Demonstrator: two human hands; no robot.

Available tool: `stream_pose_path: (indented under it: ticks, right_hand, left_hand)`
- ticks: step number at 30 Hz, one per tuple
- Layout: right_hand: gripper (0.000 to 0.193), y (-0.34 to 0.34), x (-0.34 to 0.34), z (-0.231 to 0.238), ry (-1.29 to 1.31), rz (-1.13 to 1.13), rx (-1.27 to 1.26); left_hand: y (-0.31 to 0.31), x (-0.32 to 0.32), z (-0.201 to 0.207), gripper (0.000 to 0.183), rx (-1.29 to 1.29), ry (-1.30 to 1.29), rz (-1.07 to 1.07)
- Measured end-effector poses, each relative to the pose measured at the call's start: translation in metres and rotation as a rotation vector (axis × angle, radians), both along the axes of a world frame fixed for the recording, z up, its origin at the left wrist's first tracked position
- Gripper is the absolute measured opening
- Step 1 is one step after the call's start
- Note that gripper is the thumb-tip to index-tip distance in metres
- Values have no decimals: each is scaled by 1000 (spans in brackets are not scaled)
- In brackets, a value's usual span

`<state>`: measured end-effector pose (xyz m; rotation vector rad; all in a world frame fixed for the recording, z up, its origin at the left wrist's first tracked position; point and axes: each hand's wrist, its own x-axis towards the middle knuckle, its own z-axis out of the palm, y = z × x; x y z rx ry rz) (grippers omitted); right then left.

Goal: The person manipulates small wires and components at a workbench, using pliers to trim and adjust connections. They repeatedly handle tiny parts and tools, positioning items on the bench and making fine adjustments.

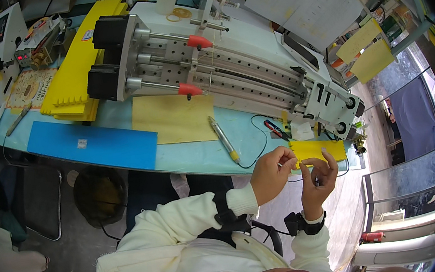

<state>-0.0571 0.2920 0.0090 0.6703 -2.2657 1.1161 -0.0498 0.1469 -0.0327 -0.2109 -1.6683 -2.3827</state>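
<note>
While both my hands meet in the lower right of the frame, this is how the work lies.

Left hand: my left hand (271, 173) is curled, thumb and forefinger pinched on something very small and thin, perhaps a pin or a wire end; too small to tell which.

Right hand: my right hand (317, 180) has its fingertips drawn together just beside the left, and it seems to nip the other end of the same thin piece. I cannot tell whether it truly grips.

Where it is: the thin piece sits between my fingertips, in front of the yellow card (318, 149) at the table edge (188, 163).

How it will handle: I judge it almost weightless, slippery and easy to drop or bend, so I'd hold it with fingertip pads, close to its end, with light pressure.

Nearby: a pen-like tool (223, 138) with a black cord lies on the blue table, above my left hand; a tan sheet (172, 117) lies left of it.

Beyond: a long metal machine with red-tipped rods (207, 64) runs across the centre.
</note>
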Motion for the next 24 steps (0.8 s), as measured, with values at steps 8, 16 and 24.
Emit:
stream_pose_path:
  ticks: [8,16,24]
  right_hand:
    - [52,-7,-6,10,504,69,391]
    - [54,2,-12,11,474,100,353]
    - [68,56,-99,26,209,-27,233]
  left_hand:
    - [-7,3,0,12,400,-216,-295]
    - [-23,15,14,14,403,-194,-164]
    - [-59,16,36,15,290,-127,-211]
